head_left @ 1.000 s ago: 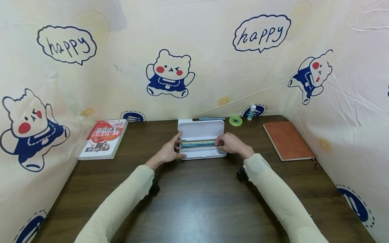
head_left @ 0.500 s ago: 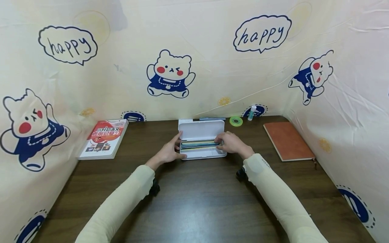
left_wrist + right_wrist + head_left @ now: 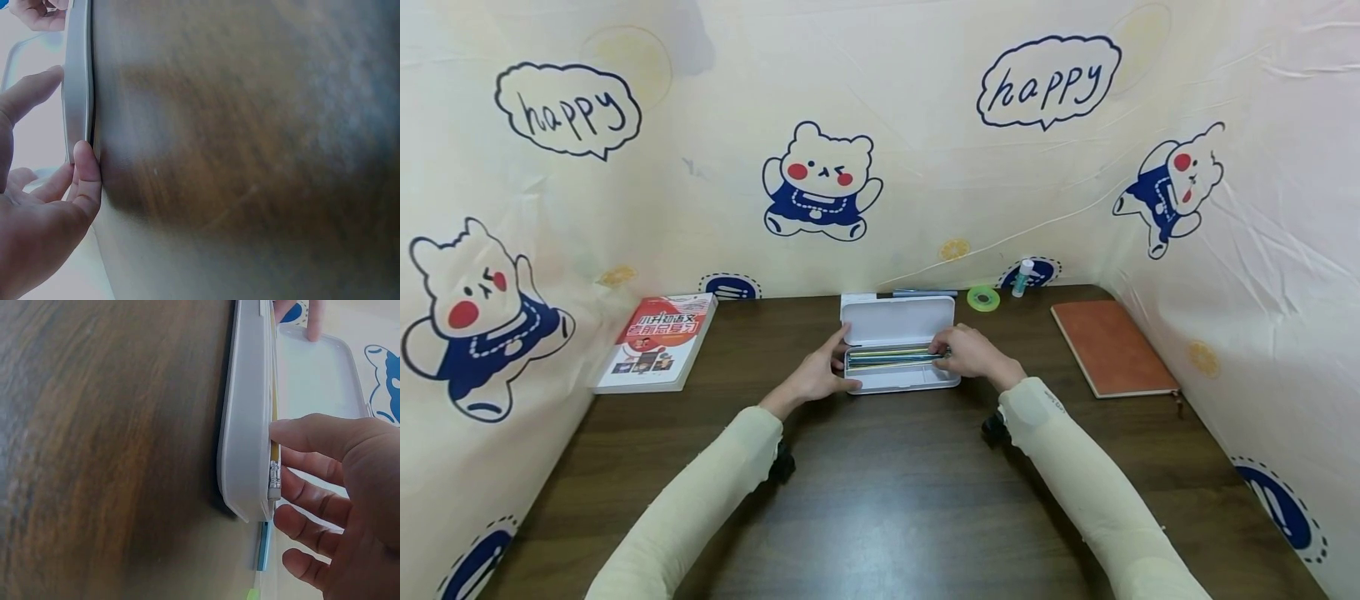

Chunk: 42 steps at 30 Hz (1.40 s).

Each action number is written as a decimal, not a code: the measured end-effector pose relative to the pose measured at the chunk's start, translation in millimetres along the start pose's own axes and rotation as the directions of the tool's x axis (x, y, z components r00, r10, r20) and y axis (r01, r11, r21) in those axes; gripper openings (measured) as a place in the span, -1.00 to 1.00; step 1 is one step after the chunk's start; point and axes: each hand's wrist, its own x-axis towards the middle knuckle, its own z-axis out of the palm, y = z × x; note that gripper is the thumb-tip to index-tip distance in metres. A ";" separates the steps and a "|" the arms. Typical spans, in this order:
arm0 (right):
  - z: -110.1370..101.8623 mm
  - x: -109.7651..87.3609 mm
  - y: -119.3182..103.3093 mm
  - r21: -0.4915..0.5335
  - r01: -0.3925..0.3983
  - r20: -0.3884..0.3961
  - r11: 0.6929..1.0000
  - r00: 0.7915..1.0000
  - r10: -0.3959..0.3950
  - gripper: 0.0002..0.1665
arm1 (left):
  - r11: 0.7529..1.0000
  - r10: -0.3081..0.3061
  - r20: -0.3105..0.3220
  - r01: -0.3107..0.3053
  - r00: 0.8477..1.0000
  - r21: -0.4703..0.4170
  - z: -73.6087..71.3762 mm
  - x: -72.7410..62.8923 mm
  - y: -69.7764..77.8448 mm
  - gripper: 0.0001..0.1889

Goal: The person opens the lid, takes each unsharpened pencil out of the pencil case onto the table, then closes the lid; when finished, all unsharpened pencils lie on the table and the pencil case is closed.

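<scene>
A white pencil case [image 3: 898, 322] stands open at the back middle of the table, its lid tipped back. Several pencils [image 3: 883, 358], mostly blue, green and yellow, lie lengthwise in its rear part. My left hand [image 3: 811, 379] holds the case's left end, thumb at the front corner and a finger against the lid. In the left wrist view its fingertips sit at the case's side wall [image 3: 78, 87]. My right hand [image 3: 976, 354] is at the right end and pinches a yellow pencil [image 3: 274, 472] near its metal band and eraser, close along the case's rim.
Behind the case lie a white item [image 3: 857, 297] and a blue pen-like item [image 3: 925, 293]. Right of these are a green tape roll [image 3: 983, 298] and a glue stick [image 3: 1022, 278]. A book [image 3: 655, 346] lies left, a brown notebook [image 3: 1112, 348] right. Printed cloth walls the table.
My right hand's fingers have shifted slightly left over the pencils' right ends, and the pencils there have stirred a little. My left hand and the case have stayed put.
</scene>
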 end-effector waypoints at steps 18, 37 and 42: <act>-0.2 -4.4 10.9 0.137 0.021 -0.002 0.990 1.000 -0.021 -0.93 | 1.000 -0.013 -0.002 0.013 1.000 0.011 -1.9 -1.0 -1.8 0.16; -28.5 -26.1 45.1 0.282 -0.026 -0.098 0.959 0.994 0.055 -0.89 | 1.000 -0.025 0.008 0.024 1.000 0.009 -9.4 -5.6 -5.2 0.17; -35.2 -35.4 56.3 0.293 -0.066 -0.100 0.954 0.990 0.099 -0.86 | 0.999 -0.036 0.014 0.036 0.999 -0.002 -11.7 -6.7 -7.8 0.18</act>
